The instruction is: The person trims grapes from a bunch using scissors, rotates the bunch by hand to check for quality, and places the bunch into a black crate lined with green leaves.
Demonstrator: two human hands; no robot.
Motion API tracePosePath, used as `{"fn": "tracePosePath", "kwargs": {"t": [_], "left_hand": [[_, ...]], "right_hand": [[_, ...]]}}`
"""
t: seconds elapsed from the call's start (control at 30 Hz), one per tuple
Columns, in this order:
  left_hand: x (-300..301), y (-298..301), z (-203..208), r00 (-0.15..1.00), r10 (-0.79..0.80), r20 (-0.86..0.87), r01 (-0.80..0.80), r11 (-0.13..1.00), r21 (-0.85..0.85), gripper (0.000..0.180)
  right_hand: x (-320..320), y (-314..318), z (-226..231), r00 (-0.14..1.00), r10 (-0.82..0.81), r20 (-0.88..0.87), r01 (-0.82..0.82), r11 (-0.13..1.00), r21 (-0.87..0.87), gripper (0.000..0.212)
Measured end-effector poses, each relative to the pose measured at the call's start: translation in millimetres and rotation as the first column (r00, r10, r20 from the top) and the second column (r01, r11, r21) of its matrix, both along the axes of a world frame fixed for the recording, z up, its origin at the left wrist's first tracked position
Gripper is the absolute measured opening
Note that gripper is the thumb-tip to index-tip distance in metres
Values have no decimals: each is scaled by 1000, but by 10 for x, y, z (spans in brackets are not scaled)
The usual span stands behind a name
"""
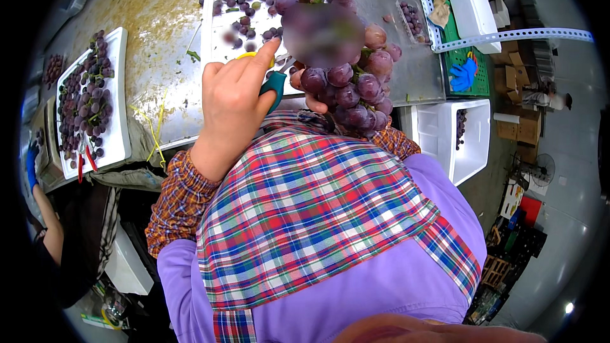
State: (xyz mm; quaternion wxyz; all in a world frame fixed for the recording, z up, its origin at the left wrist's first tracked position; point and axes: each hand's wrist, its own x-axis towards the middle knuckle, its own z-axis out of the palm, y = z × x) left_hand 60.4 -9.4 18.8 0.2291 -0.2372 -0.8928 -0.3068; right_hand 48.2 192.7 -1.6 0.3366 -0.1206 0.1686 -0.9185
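A big bunch of dark purple grapes [346, 82] hangs close in front of my chest, above my plaid apron. My right hand [309, 97] grips it from underneath and is mostly hidden behind the berries; only some fingers show. My left hand [232, 101] holds a pair of scissors with teal handles [274, 84], index finger stretched out, the blades pointing into the bunch's left side. The blade tips are hidden among the grapes.
A white tray [213, 32] with loose grapes lies on the metal table behind the bunch. Another white tray [119, 140] of grape bunches sits at the left, near another person's blue-gloved hand [30, 166]. At the right stand a white crate [438, 136], a green crate with a blue glove [462, 74] and a clear punnet [412, 19].
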Motion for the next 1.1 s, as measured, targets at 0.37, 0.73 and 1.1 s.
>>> {"fn": "tracePosePath", "kwargs": {"t": [0.37, 0.73, 1.1], "left_hand": [[4, -10, -55, 996, 68, -58, -65, 997, 46, 59], [34, -11, -133, 991, 110, -70, -105, 992, 69, 62], [51, -76, -141, 997, 54, -46, -53, 998, 24, 58]], "right_hand": [[30, -44, 12, 1000, 5, -5, -5, 1000, 25, 68], [33, -110, -9, 1000, 8, -11, -8, 1000, 30, 67], [33, -132, -49, 1000, -3, -6, 3, 999, 43, 66]]}}
